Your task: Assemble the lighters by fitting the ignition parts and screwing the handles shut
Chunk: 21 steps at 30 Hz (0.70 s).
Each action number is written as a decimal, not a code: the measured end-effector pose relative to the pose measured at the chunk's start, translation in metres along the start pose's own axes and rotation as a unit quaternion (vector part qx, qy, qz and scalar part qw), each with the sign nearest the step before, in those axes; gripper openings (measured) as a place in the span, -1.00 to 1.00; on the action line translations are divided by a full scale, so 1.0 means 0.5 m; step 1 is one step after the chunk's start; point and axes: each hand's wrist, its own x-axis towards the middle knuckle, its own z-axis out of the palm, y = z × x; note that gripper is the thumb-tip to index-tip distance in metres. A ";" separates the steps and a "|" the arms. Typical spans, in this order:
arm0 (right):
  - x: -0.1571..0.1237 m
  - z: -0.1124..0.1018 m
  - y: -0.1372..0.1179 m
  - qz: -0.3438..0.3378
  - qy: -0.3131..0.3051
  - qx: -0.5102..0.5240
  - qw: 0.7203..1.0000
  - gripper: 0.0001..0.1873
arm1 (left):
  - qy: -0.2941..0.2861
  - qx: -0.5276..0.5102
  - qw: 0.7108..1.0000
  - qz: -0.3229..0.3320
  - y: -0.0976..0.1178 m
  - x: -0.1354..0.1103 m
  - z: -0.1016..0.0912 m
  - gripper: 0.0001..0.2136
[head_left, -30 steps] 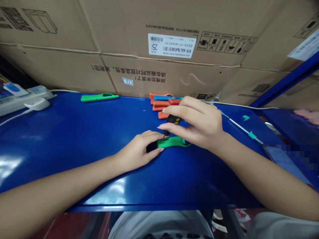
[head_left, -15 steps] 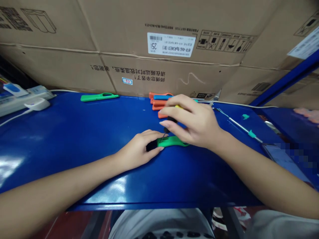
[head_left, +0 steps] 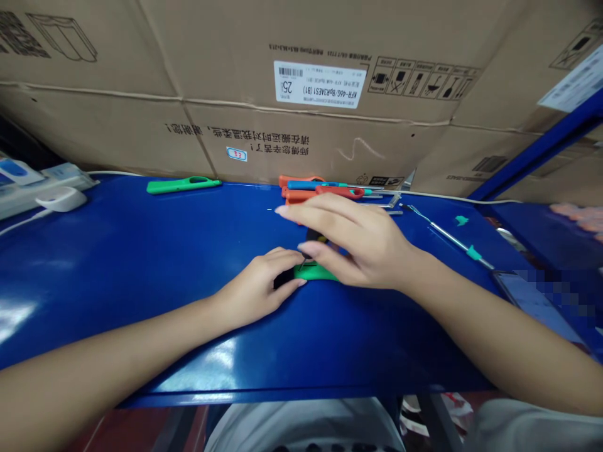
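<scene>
A green lighter-like tool (head_left: 311,272) with a black end lies on the blue table (head_left: 141,263) in the middle. My left hand (head_left: 257,287) is closed on its black end and pins it to the table. My right hand (head_left: 358,242) hovers just over it, fingers curled round a small black screwdriver (head_left: 313,236) whose tip points down at the green tool. Most of the screwdriver is hidden under my fingers.
A pile of orange, red and blue tools (head_left: 311,188) lies behind my right hand. Another green tool (head_left: 183,184) lies far left by the cardboard boxes (head_left: 301,94). A power strip (head_left: 42,182) sits at the left edge, thin metal rods (head_left: 447,237) and a phone (head_left: 532,301) at the right.
My right hand has lowered and stretched its fingers forward to the left over the screwdriver, covering more of the green tool. My left hand has stayed put.
</scene>
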 end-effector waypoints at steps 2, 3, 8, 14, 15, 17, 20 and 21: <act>0.008 -0.008 -0.007 0.029 -0.029 0.070 0.997 -0.62 | -0.001 0.000 1.000 -0.009 -0.001 0.000 0.000 -0.82; 0.012 -0.012 -0.009 0.035 -0.033 0.099 0.994 -0.63 | -0.002 0.001 1.000 -0.014 -0.001 0.000 0.000 -0.81; 0.019 -0.012 -0.013 0.013 -0.013 0.119 0.993 -0.76 | -0.003 0.002 1.000 -0.023 -0.001 0.000 0.001 -0.84; 0.013 0.017 -0.021 0.026 0.012 0.112 0.993 -0.70 | 0.005 0.001 1.000 -0.022 0.001 0.002 0.001 -0.81; 0.014 0.017 -0.024 0.042 0.013 0.114 0.993 -0.69 | 0.003 -0.002 1.000 -0.026 0.001 0.002 0.000 -0.81; 0.020 0.009 -0.031 0.089 0.030 0.127 0.987 -0.69 | -0.002 -0.009 0.999 -0.033 0.004 0.003 -0.001 -0.78; 0.030 -0.020 -0.035 0.175 0.102 0.125 0.971 -0.70 | -0.011 -0.016 0.999 -0.045 0.008 0.005 -0.004 -0.70; 0.031 -0.034 -0.032 0.197 0.126 0.109 0.966 -0.71 | -0.011 -0.019 0.999 -0.048 0.009 0.006 -0.005 -0.68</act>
